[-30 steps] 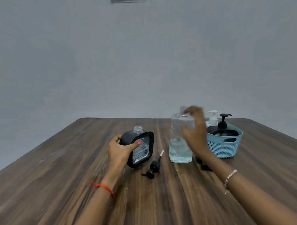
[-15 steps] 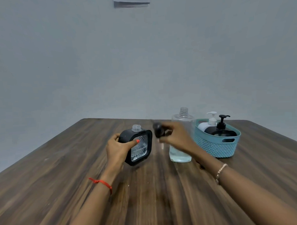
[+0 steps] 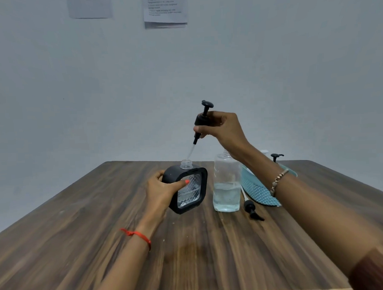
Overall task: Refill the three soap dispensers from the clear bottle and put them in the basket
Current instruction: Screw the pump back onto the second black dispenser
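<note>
- Grey wall (image 3: 292,65) is seen behind a dark wood-grain worktop (image 3: 81,246); two printed sheets (image 3: 165,10) are fixed high on the wall.
- The black square dispenser (image 3: 187,188) is stood on the worktop left of centre, with its threaded neck (image 3: 186,164) uncapped. Liquid is visible behind its clear faceted front.
- The dispenser is gripped from the left side by the left hand (image 3: 160,189), the thumb being laid across the front face.
- A black pump head (image 3: 201,120) is pinched at its collar by the right hand (image 3: 222,128) and held above the dispenser. Its dip tube (image 3: 191,152) is slanted down, the tip just above the open neck.
- The clear bottle (image 3: 226,187) is stood uncapped just right of the dispenser and is partly filled.
- A second black pump (image 3: 251,209) is laid flat on the worktop, beside the bottle's base.
- The teal basket (image 3: 257,190) is placed right of the bottle and is largely hidden by the right forearm. A black pump top (image 3: 276,157) is seen above its rim.
</note>
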A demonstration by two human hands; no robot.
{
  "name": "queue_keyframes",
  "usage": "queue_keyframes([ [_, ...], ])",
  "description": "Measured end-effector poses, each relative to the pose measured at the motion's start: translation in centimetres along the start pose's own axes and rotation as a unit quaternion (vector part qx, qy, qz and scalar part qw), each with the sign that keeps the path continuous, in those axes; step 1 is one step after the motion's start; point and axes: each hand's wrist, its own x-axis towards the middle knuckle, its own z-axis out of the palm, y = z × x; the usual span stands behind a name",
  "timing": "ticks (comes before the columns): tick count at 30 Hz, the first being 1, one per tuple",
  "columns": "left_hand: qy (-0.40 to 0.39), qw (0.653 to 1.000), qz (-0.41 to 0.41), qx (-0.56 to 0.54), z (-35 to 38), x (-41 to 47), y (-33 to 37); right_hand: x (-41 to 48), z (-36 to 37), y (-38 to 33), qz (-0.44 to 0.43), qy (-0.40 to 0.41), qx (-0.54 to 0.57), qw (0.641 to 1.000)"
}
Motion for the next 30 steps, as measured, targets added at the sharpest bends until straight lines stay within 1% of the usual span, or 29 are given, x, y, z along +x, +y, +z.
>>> queue_keyframes([
  [3, -0.006, 1.000, -0.001, -0.007, 0.2, -0.6, 0.7, -0.3, 0.0, -0.2, 0.002, -0.007, -0.009, 1.000],
  [5, -0.012, 1.000, -0.001, -0.014, 0.3, -1.0, 1.1, -0.8, 0.1, 0.0, 0.014, -0.024, -0.034, 0.999],
  [8, -0.022, 0.999, -0.001, -0.026, 0.5, -1.4, 1.8, -1.9, 0.5, 0.8, 0.037, -0.051, -0.101, 0.993],
  [11, -0.024, 0.999, 0.004, -0.040, 0.7, -1.8, 2.4, -3.0, 0.9, 1.4, 0.064, -0.080, -0.183, 0.978],
  [12, -0.024, 0.999, 0.005, -0.044, 0.8, -1.9, 2.6, -3.4, 1.0, 1.5, 0.071, -0.083, -0.190, 0.976],
  [16, -0.025, 0.999, 0.010, -0.047, 0.8, -2.3, 2.9, -4.9, 1.2, 1.8, 0.067, -0.061, -0.160, 0.983],
  [20, -0.030, 0.998, 0.010, -0.050, 0.9, -2.8, 3.0, -5.3, 0.6, 2.6, 0.081, 0.014, -0.078, 0.994],
  [21, -0.031, 0.998, 0.006, -0.054, 1.0, -3.0, 3.0, -5.2, 0.4, 2.7, 0.092, 0.016, -0.060, 0.994],
  [25, -0.039, 0.998, 0.007, -0.055, 1.2, -3.2, 3.1, -5.3, -0.1, 2.1, 0.134, -0.030, -0.007, 0.990],
  [28, -0.042, 0.998, 0.010, -0.054, 1.5, -3.2, 3.0, -5.2, -0.3, 2.1, 0.114, -0.052, 0.002, 0.992],
  [30, -0.042, 0.998, 0.010, -0.054, 1.6, -3.3, 2.9, -5.3, -0.3, 2.0, 0.100, -0.037, -0.020, 0.994],
])
